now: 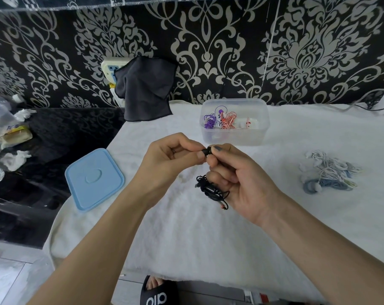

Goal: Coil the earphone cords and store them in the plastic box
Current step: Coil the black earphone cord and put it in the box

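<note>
Black earphones (212, 190): coiling in hand, over table (186, 238). Left hand (171, 157) and right hand (237, 179) pinch one earbud, apparently; tangle hangs below. Plastic box (235, 137), twelve o'clock, lidless. Next: wind neatly, drop in.

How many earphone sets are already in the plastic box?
2 can be told apart in the plastic box: a purple set at its left and a red-and-white striped set mid-box. Others may be hidden under them.
</note>
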`<state>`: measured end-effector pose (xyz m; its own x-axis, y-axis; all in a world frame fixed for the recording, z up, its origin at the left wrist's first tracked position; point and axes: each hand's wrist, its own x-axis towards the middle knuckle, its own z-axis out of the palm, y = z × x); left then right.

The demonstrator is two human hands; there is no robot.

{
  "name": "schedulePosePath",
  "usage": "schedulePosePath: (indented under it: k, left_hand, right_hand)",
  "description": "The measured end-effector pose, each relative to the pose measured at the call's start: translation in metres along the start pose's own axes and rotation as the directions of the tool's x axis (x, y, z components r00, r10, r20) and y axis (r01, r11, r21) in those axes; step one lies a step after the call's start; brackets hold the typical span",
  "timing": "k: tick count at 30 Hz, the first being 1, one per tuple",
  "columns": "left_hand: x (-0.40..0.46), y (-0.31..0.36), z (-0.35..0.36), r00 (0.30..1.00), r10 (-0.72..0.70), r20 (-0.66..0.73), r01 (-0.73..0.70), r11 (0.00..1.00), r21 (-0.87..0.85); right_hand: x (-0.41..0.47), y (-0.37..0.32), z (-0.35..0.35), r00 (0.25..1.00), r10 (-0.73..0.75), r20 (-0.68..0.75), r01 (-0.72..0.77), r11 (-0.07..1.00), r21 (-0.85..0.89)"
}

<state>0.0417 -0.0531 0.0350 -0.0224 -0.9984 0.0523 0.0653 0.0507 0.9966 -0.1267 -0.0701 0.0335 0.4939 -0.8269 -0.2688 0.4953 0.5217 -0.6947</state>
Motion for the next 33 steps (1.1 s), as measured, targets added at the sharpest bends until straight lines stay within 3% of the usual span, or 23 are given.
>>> schedulePosePath:
  k: [8,12,22,25,33]
  left_hand:
    - [-0.001,0.0,0.0,0.995,-0.088,0.046,0.089,0.996,-0.019]
    - [-0.002,0.0,0.003,0.997,-0.075,0.027,0.075,0.997,-0.003]
    - [-0.008,0.006,0.011,0.98,0.198,0.002,-0.195,0.964,0.179]
    - [-0.01,0.008,0.014,0.967,0.255,-0.013,-0.242,0.932,0.269]
    - [-0.009,0.005,0.016,0.925,0.379,0.04,-0.359,0.83,0.427]
  right_hand:
    - [-0.001,0.003,-0.001,1.0,0.017,-0.005,-0.017,1.0,0.003]
    - [0.0,0.005,0.001,0.997,0.073,0.009,-0.074,0.99,0.119]
    - [-0.005,-0.001,0.001,0.974,0.201,0.107,-0.221,0.946,0.237]
    - [-0.008,-0.002,0.001,0.972,0.197,0.131,-0.22,0.954,0.203]
    - [-0.008,0.003,0.002,0.972,0.172,0.162,-0.223,0.892,0.393]
